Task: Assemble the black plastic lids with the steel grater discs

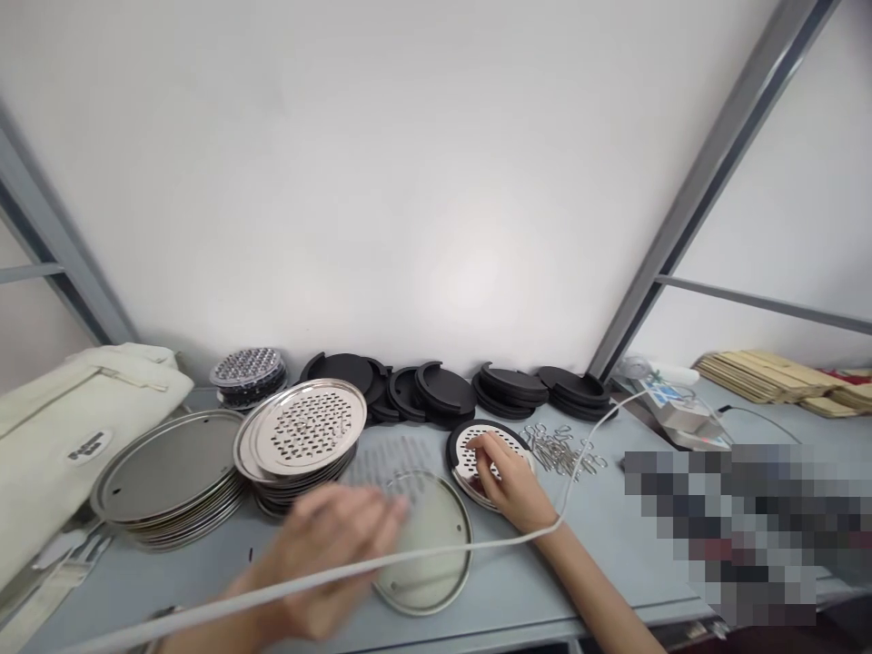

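Note:
A small round grater disc (470, 460) with a black crescent rim (452, 445) lies at the middle of the table. My right hand (508, 477) is over it, fingers curled and tips on its metal face. Nearer the front left, my left hand (333, 554) is smeared by motion. A blurred grey plate with rows of holes (388, 454) shows at its fingertips, seemingly in its grip. Below that plate lies a round pale metal plate (432, 568) with a raised rim. Loose wire clips (562, 450) are heaped right of my right hand.
Stacked grater plates (310, 431) and plain metal plates (170, 468) stand left. Black round holders (446, 391) line the wall. A white cable (490, 543) crosses in front of my arms. A cream bag (88, 427) sits far left, wooden boards (769, 377) far right.

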`<act>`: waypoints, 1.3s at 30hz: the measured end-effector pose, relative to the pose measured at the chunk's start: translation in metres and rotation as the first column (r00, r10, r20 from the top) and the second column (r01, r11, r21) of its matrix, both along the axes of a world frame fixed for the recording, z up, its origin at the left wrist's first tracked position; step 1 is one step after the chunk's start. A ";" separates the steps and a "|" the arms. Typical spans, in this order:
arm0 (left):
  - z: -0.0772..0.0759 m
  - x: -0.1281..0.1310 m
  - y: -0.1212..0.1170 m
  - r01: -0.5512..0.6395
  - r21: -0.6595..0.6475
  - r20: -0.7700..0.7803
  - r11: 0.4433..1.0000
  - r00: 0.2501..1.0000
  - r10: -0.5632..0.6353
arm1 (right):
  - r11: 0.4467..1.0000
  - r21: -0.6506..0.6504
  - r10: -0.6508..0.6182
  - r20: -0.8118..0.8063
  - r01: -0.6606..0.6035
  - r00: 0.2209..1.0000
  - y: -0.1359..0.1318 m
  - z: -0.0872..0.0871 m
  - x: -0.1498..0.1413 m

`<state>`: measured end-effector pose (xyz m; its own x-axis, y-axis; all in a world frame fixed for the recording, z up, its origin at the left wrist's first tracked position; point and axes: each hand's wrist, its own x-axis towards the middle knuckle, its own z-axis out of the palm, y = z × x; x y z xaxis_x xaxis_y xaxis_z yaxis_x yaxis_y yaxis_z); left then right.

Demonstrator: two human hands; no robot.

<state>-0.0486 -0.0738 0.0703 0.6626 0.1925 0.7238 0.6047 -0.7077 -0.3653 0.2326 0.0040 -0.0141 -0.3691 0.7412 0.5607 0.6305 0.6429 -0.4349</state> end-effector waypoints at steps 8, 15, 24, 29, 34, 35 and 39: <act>-0.064 0.039 0.007 0.236 -0.127 -0.099 0.963 0.963 -0.249 | 0.999 0.024 -0.030 -0.035 0.031 0.999 0.004 -0.005 0.002; -0.065 0.034 0.014 0.150 -0.514 -0.123 0.844 0.962 -0.246 | 1.000 0.023 0.010 0.037 -0.011 0.999 0.001 -0.004 -0.003; -0.085 0.020 0.038 0.101 -0.759 0.202 0.644 0.976 0.085 | 0.994 -0.043 0.099 -0.014 -0.100 0.995 -0.023 0.012 -0.017; -0.095 0.019 0.051 0.128 -0.795 0.267 0.593 0.952 0.151 | 0.950 -0.124 0.296 0.059 -0.287 0.953 -0.045 0.014 -0.036; -0.101 0.019 0.054 0.142 -0.828 0.281 0.543 0.942 0.182 | 0.921 -0.240 0.353 0.191 -0.306 0.916 -0.047 0.010 -0.037; -0.101 0.019 0.054 0.144 -0.829 0.281 0.540 0.942 0.181 | 0.920 -0.251 0.354 0.196 -0.302 0.914 -0.047 0.010 -0.036; -0.101 0.019 0.056 0.146 -0.828 0.283 0.542 0.942 0.179 | 0.915 -0.245 0.367 0.181 -0.319 0.913 -0.046 0.010 -0.035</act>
<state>-0.0298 -0.0178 -0.0309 0.4342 0.8173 0.3788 0.5767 -0.5753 0.5801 0.1978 -0.0419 -0.0037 -0.7167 0.6362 0.2858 0.4812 0.7477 -0.4577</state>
